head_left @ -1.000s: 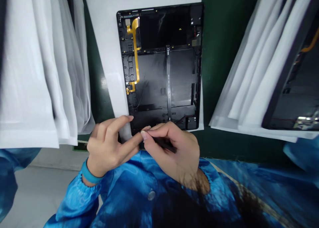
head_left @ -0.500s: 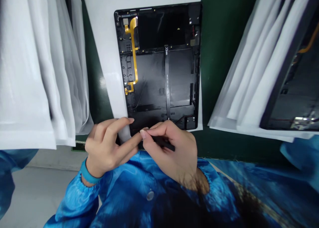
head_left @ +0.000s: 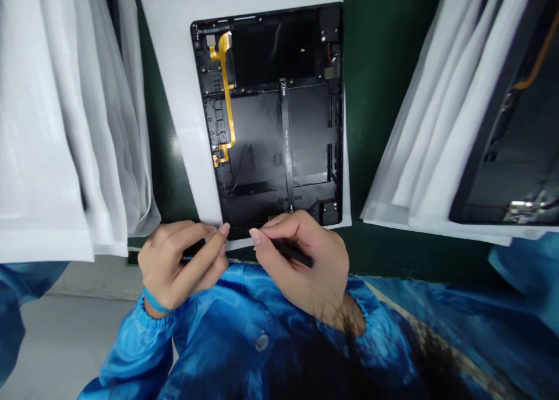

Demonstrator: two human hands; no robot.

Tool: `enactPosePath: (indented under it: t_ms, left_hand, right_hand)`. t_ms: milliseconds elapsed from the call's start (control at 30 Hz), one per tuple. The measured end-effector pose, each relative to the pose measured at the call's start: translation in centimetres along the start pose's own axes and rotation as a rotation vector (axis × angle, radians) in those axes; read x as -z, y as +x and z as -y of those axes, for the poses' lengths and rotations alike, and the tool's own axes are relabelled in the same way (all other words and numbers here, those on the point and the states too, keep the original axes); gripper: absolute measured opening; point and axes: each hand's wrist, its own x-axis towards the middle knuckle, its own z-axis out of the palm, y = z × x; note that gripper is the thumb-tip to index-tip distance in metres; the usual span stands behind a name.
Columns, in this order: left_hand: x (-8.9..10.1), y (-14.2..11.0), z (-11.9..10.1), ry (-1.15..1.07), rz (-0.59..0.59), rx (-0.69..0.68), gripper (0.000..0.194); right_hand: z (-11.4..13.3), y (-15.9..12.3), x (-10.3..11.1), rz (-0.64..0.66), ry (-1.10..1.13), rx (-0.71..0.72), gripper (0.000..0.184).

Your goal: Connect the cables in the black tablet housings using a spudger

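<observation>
In front of me lies a black tablet back housing (head_left: 262,126) with its inside facing up. A yellow flex cable (head_left: 227,103) runs down its left side, and a dark ribbon cable (head_left: 286,147) crosses its middle. My right hand (head_left: 308,260) is closed around a slim black pen-like tool (head_left: 293,251); its fingertips are at the housing's near edge. At the near left corner is my left hand (head_left: 186,266), its fingertips drawn close together in a pinch. Whatever is between them, if anything, is too small to make out.
Under the housing is a white foam sheet (head_left: 174,80) on a green table mat (head_left: 384,56). White foam sleeves (head_left: 48,126) are stacked at the left. More white sleeves (head_left: 406,149) stand at the right, with another black housing (head_left: 502,155) on them.
My left hand has drawn back left from my right fingertips, and its spread fingers have come together. My right hand keeps its hold on the tool. The whole view has shifted slightly.
</observation>
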Motion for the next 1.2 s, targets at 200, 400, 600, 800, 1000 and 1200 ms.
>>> enactPosePath:
  t_ms: [200,400,600,800,1000,1200]
  left_hand:
    - [-0.4,0.2,-0.1,0.155,-0.018,-0.069,0.039]
    - [-0.8,0.7,0.0,0.179,-0.05,-0.138,0.032]
    - [-1.0,1.0,0.1,0.156,-0.079,-0.136,0.025]
    - [-0.9,0.8,0.2,0.165,-0.037,-0.146,0.023]
    - [-0.9,0.7,0.2,0.144,-0.039,-0.162,0.029]
    - [-0.7,0.9,0.2,0.165,-0.022,-0.182,0.03]
  right_hand:
    - [0.0,0.0,0.1,-0.036,0.009,0.003,0.011]
    - [0.3,0.2,0.1,-0.025,-0.005,-0.022,0.011]
    - [0.4,0.4,-0.2,0.01,-0.036,-0.059,0.012]
    - [0.7,0.7,-0.4,0.008,-0.06,-0.091,0.015]
    - [1.2,1.0,-0.2,0.034,-0.057,-0.136,0.016]
    - [1.1,1.1,-0.1,0.042,-0.076,-0.138,0.018]
